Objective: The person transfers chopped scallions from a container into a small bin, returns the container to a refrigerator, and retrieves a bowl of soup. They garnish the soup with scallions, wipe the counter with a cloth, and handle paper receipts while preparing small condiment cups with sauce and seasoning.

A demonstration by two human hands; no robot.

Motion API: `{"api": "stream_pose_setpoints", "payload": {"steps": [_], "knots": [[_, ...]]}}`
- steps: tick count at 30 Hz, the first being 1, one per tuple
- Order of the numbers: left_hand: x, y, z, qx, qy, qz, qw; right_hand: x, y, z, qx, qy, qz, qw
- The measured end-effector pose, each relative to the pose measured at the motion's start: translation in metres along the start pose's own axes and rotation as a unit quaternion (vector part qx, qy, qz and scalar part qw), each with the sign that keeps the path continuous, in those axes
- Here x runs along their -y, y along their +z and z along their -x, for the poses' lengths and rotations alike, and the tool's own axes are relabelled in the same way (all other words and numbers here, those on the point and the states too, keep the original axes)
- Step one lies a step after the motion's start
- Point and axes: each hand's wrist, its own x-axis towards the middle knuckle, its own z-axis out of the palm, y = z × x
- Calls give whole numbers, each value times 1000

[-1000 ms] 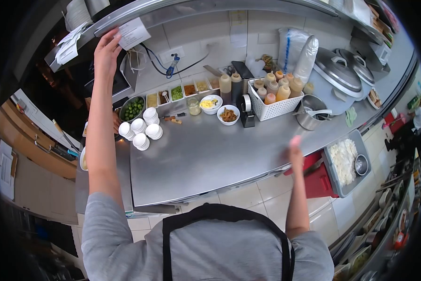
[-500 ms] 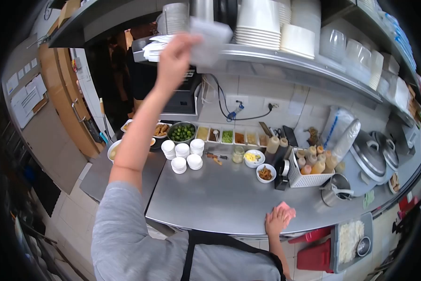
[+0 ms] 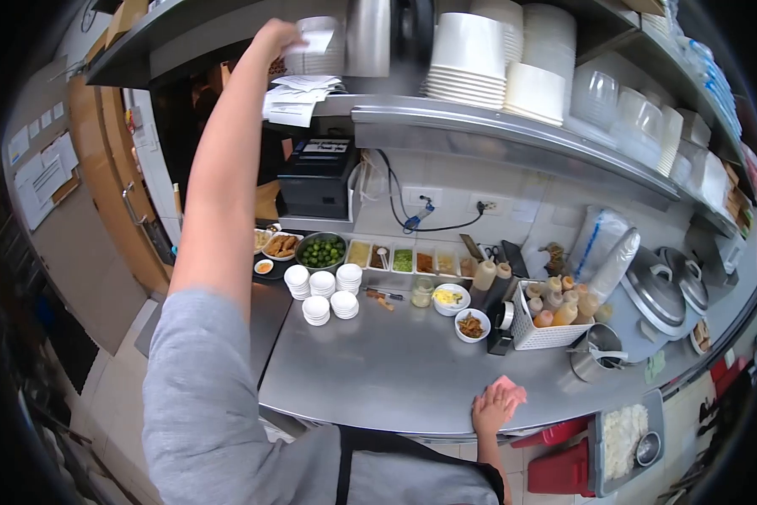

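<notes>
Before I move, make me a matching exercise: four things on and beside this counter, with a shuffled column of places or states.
1. Pink cloth
2. Green fruits
3. White basket
4. Small metal scoop bowl

A. Holding squeeze bottles
B. In the grey tub
C. Under the right hand's fingers
D. Heaped in a round bowl

Pairs: 1-C, 2-D, 3-A, 4-B

The left hand (image 3: 279, 42) is now up by the pile of round dishes (image 3: 318, 50) on the shelf (image 3: 513, 122), with the white paper (image 3: 317, 40) at its fingers. Before, it was farther right. The right hand (image 3: 490, 412) was a blur near the counter's (image 3: 378, 370) front edge at first; now it lies on the pink cloth (image 3: 508, 390). The view has tipped up, so white tubs (image 3: 467, 59) now show.
</notes>
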Motion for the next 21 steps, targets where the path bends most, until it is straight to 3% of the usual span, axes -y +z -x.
{"api": "stream_pose_setpoints", "payload": {"steps": [2,3,5,6,7,8,10,11,12,13,14,16,18,20,21], "knots": [[8,18,34,80,-1,-235,969,-2,-3,2,-4,10,-2,1000],[44,31,7,168,247,-441,847,-3,-4,2,-6,4,-5,1000],[41,33,19,179,202,-475,838,2,-11,2,-18,7,-9,1000],[51,33,14,136,260,-474,830,3,-12,1,-22,20,-6,1000],[40,34,36,41,81,-353,931,2,-11,3,-52,31,-9,998],[-4,26,101,-58,47,-338,938,0,-8,3,-81,40,-12,996],[-12,36,131,-253,179,-287,906,-18,5,-4,-37,33,-11,999],[-15,43,139,-247,185,-285,908,-19,3,-5,9,19,-15,1000],[-17,51,147,-239,273,-231,903,-19,3,-3,15,29,-15,999],[-19,60,155,-228,357,-173,889,-8,-12,-11,75,83,-104,988],[-24,69,165,-217,362,-169,890,5,-26,-19,133,137,-192,963],[-41,91,184,-167,428,-59,886,43,-41,-27,121,80,-310,939],[-50,113,187,-166,446,-12,880,97,-55,-23,163,-21,-346,924],[-56,130,187,-105,389,45,914,127,-4,4,123,-235,-357,896],[-53,140,182,-107,370,57,921,149,-5,18,92,-279,-270,917]]}}
